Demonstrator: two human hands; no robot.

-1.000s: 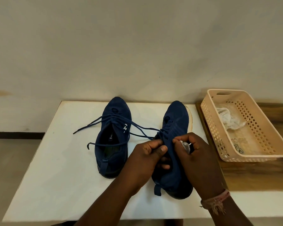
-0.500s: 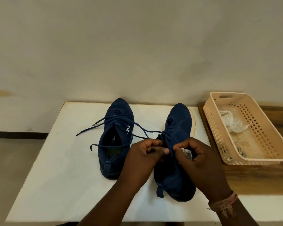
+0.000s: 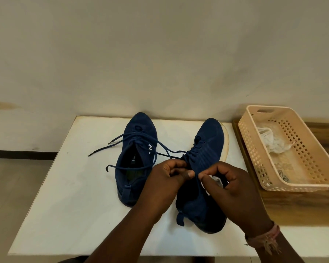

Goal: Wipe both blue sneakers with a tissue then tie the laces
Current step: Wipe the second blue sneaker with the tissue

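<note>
Left hand (image 3: 167, 179): fingers curled, thumb and forefinger pinching at the lace area of the right-hand navy knit sneaker (image 3: 203, 168); the lace itself is hidden under the fingers. Right hand (image 3: 230, 185): fingers curled, pinching at the same sneaker's tongue, a scrap of white tissue (image 3: 216, 180) tucked in the palm, likely kept from wiping. Both hands meet over the shoe's throat, a hold suited to tying. Left-hand navy knit sneaker (image 3: 135, 160): just beside its mate, its dark blue laces (image 3: 110, 147) loose and trailing across the white rectangular tabletop (image 3: 74, 205). Peach perforated plastic basket (image 3: 311, 185): on the adjoining wooden surface, holding crumpled white tissue (image 3: 270, 143).
</note>
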